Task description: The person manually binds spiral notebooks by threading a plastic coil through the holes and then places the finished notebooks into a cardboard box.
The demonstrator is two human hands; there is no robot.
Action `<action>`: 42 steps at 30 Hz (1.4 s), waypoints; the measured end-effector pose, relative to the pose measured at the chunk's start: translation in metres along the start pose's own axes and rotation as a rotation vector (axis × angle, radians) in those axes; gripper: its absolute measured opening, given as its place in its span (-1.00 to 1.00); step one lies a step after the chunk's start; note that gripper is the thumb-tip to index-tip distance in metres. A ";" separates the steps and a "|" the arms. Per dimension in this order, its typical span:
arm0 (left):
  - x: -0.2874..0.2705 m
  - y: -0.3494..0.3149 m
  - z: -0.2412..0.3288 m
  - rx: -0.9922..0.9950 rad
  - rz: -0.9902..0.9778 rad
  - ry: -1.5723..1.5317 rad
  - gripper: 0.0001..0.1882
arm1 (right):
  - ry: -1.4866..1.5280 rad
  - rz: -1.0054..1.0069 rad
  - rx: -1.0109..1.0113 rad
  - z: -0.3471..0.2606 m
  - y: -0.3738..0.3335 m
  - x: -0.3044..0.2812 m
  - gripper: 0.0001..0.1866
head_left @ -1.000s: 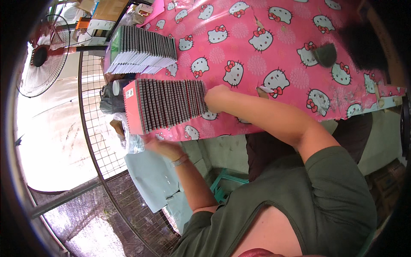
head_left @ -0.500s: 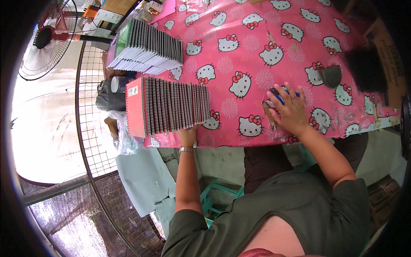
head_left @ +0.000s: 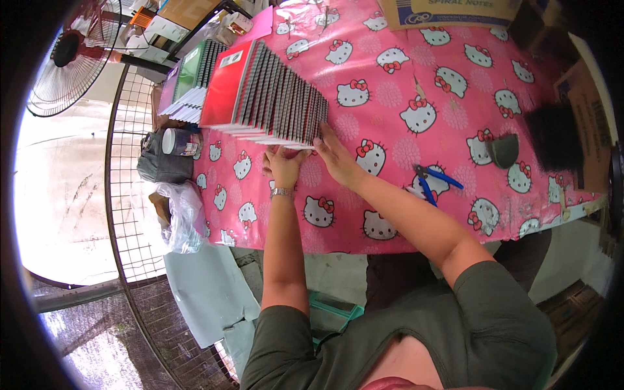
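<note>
A row of spiral notebooks (head_left: 279,97) with a red front cover and dark coil bindings stands on the table's far left. My left hand (head_left: 284,168) is at its near lower edge, fingers curled against the notebooks and partly hidden. At the row's right end, my right hand (head_left: 335,155) grips the corner. Behind the red row stands another group of spiral notebooks (head_left: 193,65) with green and purple covers, partly covered by it. Blue-handled pliers (head_left: 429,181) lie on the table to the right of my right forearm, touched by neither hand.
The pink patterned tablecloth (head_left: 390,97) has worn patches near its front edge. A dark green rounded object (head_left: 504,151) lies at the right, near a cardboard box (head_left: 588,123). Another box (head_left: 448,13) stands at the back. A jar (head_left: 179,142) and plastic bag (head_left: 182,218) line the left edge.
The red notebook row has moved away from me, up against the green group, with my left hand on it. My right hand has let go of the pliers and moved left onto the row.
</note>
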State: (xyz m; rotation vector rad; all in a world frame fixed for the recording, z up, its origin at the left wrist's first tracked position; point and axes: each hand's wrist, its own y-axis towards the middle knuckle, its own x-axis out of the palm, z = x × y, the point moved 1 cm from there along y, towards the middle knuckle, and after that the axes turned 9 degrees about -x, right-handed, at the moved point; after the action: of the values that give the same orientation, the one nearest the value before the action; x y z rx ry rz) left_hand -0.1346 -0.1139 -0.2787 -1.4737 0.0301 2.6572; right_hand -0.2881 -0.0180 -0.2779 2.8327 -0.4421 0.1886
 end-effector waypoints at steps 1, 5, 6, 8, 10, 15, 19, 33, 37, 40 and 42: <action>0.006 0.004 0.012 -0.060 0.057 0.088 -0.19 | 0.030 0.044 -0.007 0.004 0.011 0.003 -0.10; 0.020 0.026 0.032 -0.289 0.225 0.093 -0.04 | 0.035 0.091 -0.103 0.017 0.051 0.003 -0.08; 0.026 0.030 0.035 -0.352 0.254 0.084 -0.06 | 0.052 0.090 -0.093 0.018 0.061 0.003 -0.08; 0.033 0.039 0.042 -0.413 0.304 0.109 -0.07 | 0.086 0.089 -0.073 0.019 0.080 0.002 -0.08; 0.039 0.046 0.053 -0.484 0.319 0.157 -0.04 | 0.031 0.121 -0.027 0.019 0.096 0.003 -0.09; 0.044 0.059 0.065 -0.555 0.371 0.176 0.04 | -0.048 0.075 -0.090 0.037 0.135 0.002 -0.18; 0.041 0.053 0.077 -0.519 0.345 0.144 0.05 | 0.163 -0.001 0.107 0.035 0.142 -0.031 -0.22; 0.047 -0.098 0.038 0.203 0.210 0.119 -0.40 | -0.472 -0.353 -0.055 -0.154 -0.230 -0.160 -0.60; 0.049 -0.162 0.036 0.184 0.070 0.255 -0.35 | -0.832 0.044 -0.294 -0.284 -0.264 -0.256 -0.71; 0.038 -0.186 0.032 0.184 -0.002 0.326 -0.33 | -0.879 0.401 -0.432 -0.381 -0.285 -0.303 -0.72; 0.035 -0.189 0.035 0.154 0.019 0.354 -0.34 | -0.953 0.590 -0.541 -0.427 -0.297 -0.323 -0.70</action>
State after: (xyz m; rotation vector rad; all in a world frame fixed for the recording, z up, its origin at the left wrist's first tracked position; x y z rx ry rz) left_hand -0.1638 0.0796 -0.2838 -1.8718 0.2704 2.3105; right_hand -0.5367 0.4654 0.0041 2.0126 -1.2669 -1.0369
